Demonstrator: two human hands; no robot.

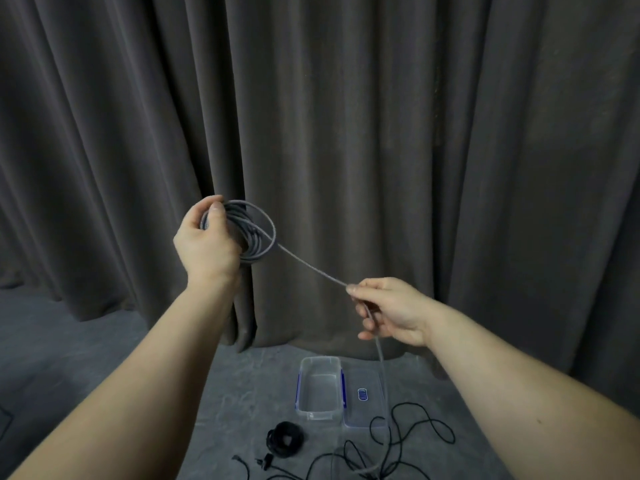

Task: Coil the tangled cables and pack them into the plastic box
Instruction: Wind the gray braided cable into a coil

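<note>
A: What do the hands hold?
B: The left hand grips the grey coil; the right hand pinches its loose end.
A: And the box?
B: On the floor, open, probably empty; black cable beside it

1. No text, number or brand can be read anywhere.
2. The clear lid, lying just right of the plastic box, carries a small blue oval mark, too blurred to read.
</note>
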